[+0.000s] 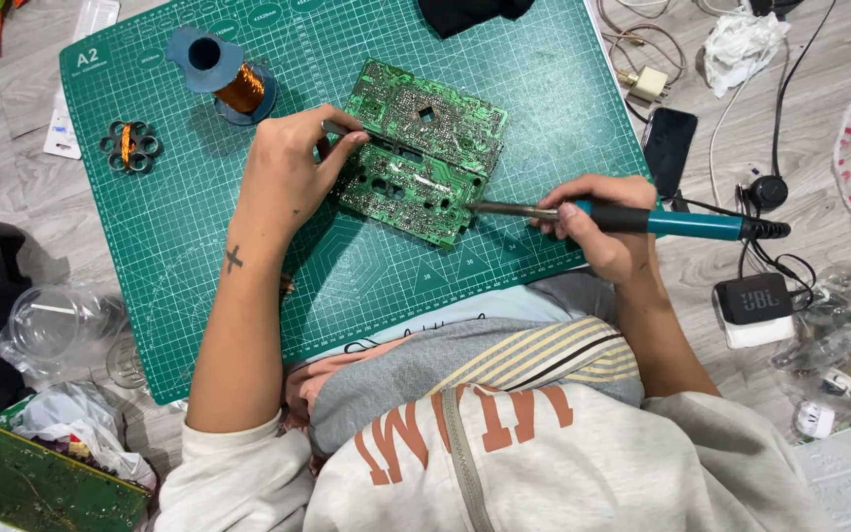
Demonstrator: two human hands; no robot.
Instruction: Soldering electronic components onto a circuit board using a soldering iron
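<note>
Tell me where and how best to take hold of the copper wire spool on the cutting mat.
Probably grip the copper wire spool by its wound middle, coming from the side between its two blue flanges. It lies tilted on the cutting mat, so the wide flanges block a grip from above.

Single head-worn camera, looking steeply down from above the person's chest, close range, onto the green cutting mat (248, 266) and surrounding floor (819, 187).

Bright, even overhead light, soft shadows, sharp focus at centre, slight wide-angle stretch at the edges
</note>
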